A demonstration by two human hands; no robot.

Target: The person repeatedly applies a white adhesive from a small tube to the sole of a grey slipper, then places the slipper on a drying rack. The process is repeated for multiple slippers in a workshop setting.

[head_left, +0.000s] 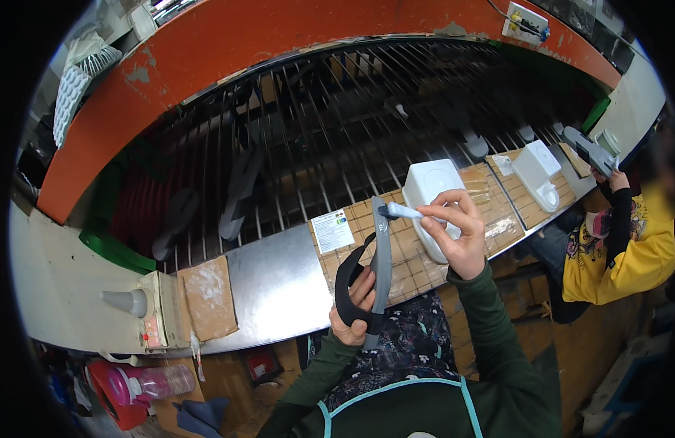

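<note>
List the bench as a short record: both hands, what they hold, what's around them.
Left hand: grips a grey-soled sandal with a wide black strap
Right hand: pinches a slim, pale-handled brush
Brush tip: dark, at the sole's upper end; contact unclear
Behind right hand: white, box-like plastic container
Far right: person in yellow top, holding a grey piece of footwear

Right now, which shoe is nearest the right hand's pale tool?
The black-strapped shoe in the left hand: the pale tool's tip is at its upper end. Other shoes lie on the rack; one is in the co-worker's hand.
</note>
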